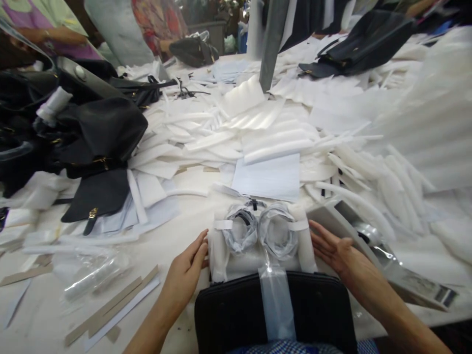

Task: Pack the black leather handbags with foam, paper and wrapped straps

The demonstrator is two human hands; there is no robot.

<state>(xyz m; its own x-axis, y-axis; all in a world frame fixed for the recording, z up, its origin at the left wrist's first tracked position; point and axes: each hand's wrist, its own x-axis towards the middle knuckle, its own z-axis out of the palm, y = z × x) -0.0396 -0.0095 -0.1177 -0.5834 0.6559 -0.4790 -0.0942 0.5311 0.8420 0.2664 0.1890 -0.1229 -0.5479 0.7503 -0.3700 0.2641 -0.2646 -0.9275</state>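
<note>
A black bag (236,314) lies in front of me at the table's near edge, with a clear plastic strip (276,302) running down its middle. At its far end is white foam padding (305,241). Two rings wrapped in plastic, a left ring (230,238) and a right ring (271,243), sit on that padding. My left hand (190,268) is at the padding's left side, fingers stretched out. On the right side, my right hand (335,250) has its fingers extended flat beside the padding. Whether either palm presses on the foam, I cannot tell.
A grey tape dispenser (391,265) stands right of my right hand. White foam sheets (273,132) are heaped across the table. Black bags (106,128) are piled at left; cardboard strips (114,305) lie nearer. A grey post (271,49) rises ahead. People stand across the table.
</note>
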